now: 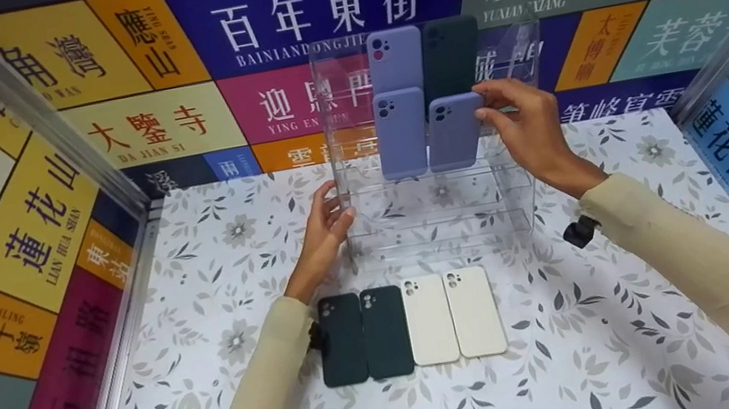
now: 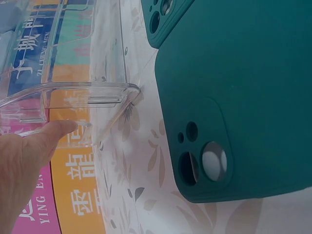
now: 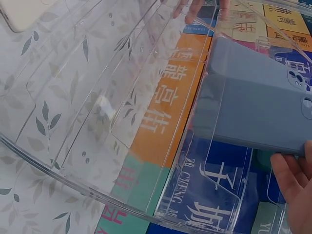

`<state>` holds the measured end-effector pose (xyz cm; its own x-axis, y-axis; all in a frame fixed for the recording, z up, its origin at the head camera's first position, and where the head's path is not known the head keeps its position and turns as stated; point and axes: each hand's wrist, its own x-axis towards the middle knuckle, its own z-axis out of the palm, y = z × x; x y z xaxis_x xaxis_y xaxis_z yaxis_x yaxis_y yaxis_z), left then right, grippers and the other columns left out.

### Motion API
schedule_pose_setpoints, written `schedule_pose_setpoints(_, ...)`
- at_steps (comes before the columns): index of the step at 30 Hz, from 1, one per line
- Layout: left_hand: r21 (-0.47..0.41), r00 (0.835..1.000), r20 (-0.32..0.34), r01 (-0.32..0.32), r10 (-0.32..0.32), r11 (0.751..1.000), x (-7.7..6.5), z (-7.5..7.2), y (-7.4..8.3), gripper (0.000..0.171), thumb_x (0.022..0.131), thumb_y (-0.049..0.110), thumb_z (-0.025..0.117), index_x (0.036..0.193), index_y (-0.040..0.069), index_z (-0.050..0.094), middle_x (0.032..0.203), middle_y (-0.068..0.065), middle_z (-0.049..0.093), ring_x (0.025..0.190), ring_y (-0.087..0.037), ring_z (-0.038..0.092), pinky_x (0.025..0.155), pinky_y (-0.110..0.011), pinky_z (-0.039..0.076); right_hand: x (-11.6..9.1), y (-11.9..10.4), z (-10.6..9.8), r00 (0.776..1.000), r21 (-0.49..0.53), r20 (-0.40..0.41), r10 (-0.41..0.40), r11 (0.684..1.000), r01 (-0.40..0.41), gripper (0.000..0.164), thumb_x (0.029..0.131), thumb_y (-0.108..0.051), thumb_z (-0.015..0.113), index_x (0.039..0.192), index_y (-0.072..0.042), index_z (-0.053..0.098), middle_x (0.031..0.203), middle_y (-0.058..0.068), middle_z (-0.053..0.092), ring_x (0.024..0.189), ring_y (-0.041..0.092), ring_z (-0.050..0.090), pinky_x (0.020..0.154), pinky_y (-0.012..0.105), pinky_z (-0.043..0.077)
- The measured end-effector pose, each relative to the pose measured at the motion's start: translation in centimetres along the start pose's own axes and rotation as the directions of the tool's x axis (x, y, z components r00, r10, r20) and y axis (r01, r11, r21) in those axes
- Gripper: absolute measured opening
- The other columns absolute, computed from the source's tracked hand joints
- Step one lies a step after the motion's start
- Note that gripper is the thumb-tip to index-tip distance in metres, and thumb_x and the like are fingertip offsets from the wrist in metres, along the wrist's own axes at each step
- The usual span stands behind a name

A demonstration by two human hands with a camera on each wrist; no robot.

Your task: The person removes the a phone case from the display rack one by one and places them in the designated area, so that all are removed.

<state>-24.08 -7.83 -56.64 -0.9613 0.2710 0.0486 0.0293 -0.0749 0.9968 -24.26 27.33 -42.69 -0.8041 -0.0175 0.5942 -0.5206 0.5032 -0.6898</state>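
A clear acrylic tiered rack [image 1: 442, 221] stands at the back of the table. My left hand [image 1: 326, 226] holds the rack's left side panel, thumb on the near side and fingers beyond it. The thumb shows against the clear plastic in the left wrist view. My right hand [image 1: 530, 123] pinches the right edge of a lavender phone case [image 1: 454, 132], whose lower end is at a rack tier. Left of it another lavender phone case [image 1: 402, 134] stands in the rack. On the tier behind are a lavender phone case [image 1: 395, 56] and a dark green phone case [image 1: 455, 57].
In front of the rack lie two dark green phone cases [image 1: 385, 332] and two cream phone cases [image 1: 476, 312], side by side. Printed panels [image 1: 329, 1] wall the table at the back and sides. The tabletop [image 1: 221, 282] has a leaf pattern.
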Motion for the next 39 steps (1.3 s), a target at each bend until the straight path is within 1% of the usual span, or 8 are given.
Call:
schedule_pose_setpoints(2, 0.002, 1.000, 0.001, -0.003, 0.003, 1.000, 0.0, 0.0, 0.0, 0.067, 0.112, 0.013, 0.063, 0.171, 0.008, 0.030, 0.160, -0.029, 0.049, 0.150, -0.054, 0.046, 0.119, -0.072, 0.039, 0.1, -0.2, -0.2, 0.999, 0.014, -0.021, -0.025, 1.000, 0.026, 0.031, 0.099, 0.007, 0.077, 0.130, 0.000, 0.078, 0.113, 0.014, 0.078, 0.098, 0.007, 0.073, 0.087, 0.015, 0.059)
schedule_pose_setpoints(4, 0.005, 1.000, -0.001, 0.000, 0.000, 1.000, 0.0, 0.0, 0.0, 0.068, 0.112, 0.014, 0.063, 0.171, 0.008, 0.030, 0.160, -0.029, 0.049, 0.150, -0.054, 0.046, 0.118, -0.072, 0.039, 0.2, -0.4, -0.4, 0.998, 0.024, -0.039, -0.042, 0.999, 0.043, 0.031, 0.099, 0.007, 0.076, 0.130, 0.001, 0.078, 0.113, 0.014, 0.078, 0.097, 0.012, 0.074, 0.086, 0.017, 0.060)
schedule_pose_setpoints(9, 0.001, 1.000, 0.003, 0.010, -0.010, 1.000, -0.1, -0.1, -0.2, 0.071, 0.112, 0.021, 0.065, 0.172, 0.010, 0.029, 0.162, -0.027, 0.048, 0.151, -0.053, 0.045, 0.120, -0.073, 0.038, 0.3, -1.2, -1.1, 0.997, 0.021, -0.070, -0.041, 0.999, 0.042, 0.032, 0.100, 0.006, 0.076, 0.131, 0.001, 0.077, 0.113, 0.011, 0.078, 0.096, 0.021, 0.074, 0.086, 0.018, 0.060)
schedule_pose_setpoints(14, -0.010, 1.000, 0.011, 0.002, -0.002, 1.000, 0.0, -0.2, -0.5, 0.070, 0.112, 0.020, 0.064, 0.172, 0.011, 0.029, 0.161, -0.025, 0.049, 0.150, -0.053, 0.045, 0.119, -0.073, 0.037, -0.3, -1.5, -1.7, 0.996, 0.033, -0.074, -0.044, 0.998, 0.046, 0.033, 0.099, 0.007, 0.077, 0.132, 0.001, 0.077, 0.114, 0.013, 0.078, 0.097, 0.015, 0.075, 0.085, 0.020, 0.061)
schedule_pose_setpoints(18, -0.011, 1.000, 0.010, -0.010, 0.010, 1.000, -0.1, -0.1, -0.6, 0.067, 0.113, 0.014, 0.061, 0.172, 0.010, 0.029, 0.159, -0.026, 0.051, 0.149, -0.054, 0.046, 0.118, -0.073, 0.038, -1.2, -1.4, -2.1, 0.997, 0.006, -0.062, -0.037, 0.999, 0.038, 0.035, 0.099, 0.007, 0.078, 0.133, 0.001, 0.077, 0.116, 0.012, 0.078, 0.098, 0.009, 0.074, 0.085, 0.018, 0.061)
schedule_pose_setpoints(21, -0.009, 1.000, 0.006, -0.010, 0.011, 1.000, -0.1, -0.1, -0.5, 0.068, 0.113, 0.014, 0.062, 0.171, 0.008, 0.028, 0.159, -0.026, 0.051, 0.148, -0.054, 0.047, 0.118, -0.073, 0.038, -1.8, -1.1, -2.3, 0.998, -0.014, -0.053, -0.028, 1.000, 0.028, 0.036, 0.098, 0.007, 0.078, 0.134, 0.000, 0.076, 0.116, 0.012, 0.078, 0.098, 0.006, 0.073, 0.086, 0.016, 0.060)
schedule_pose_setpoints(27, -0.027, 1.000, 0.002, -0.007, 0.007, 1.000, 0.0, 0.0, -0.5, 0.072, 0.112, 0.016, 0.064, 0.172, 0.005, 0.025, 0.158, -0.026, 0.051, 0.149, -0.055, 0.046, 0.118, -0.074, 0.038, -2.9, -0.9, -2.6, 0.999, -0.007, -0.033, -0.028, 1.000, 0.028, 0.038, 0.097, 0.010, 0.078, 0.134, 0.002, 0.076, 0.117, 0.013, 0.078, 0.099, 0.006, 0.073, 0.085, 0.017, 0.060)
schedule_pose_setpoints(39, -0.024, 1.000, -0.004, 0.016, -0.016, 1.000, 0.0, 0.1, 0.0, 0.069, 0.112, 0.020, 0.064, 0.171, 0.014, 0.030, 0.159, -0.025, 0.050, 0.150, -0.053, 0.046, 0.120, -0.070, 0.038, -5.0, -0.6, -2.8, 1.000, -0.011, -0.007, 0.002, 1.000, -0.002, 0.037, 0.097, 0.011, 0.077, 0.134, 0.003, 0.076, 0.117, 0.015, 0.078, 0.099, 0.007, 0.074, 0.085, 0.015, 0.059)
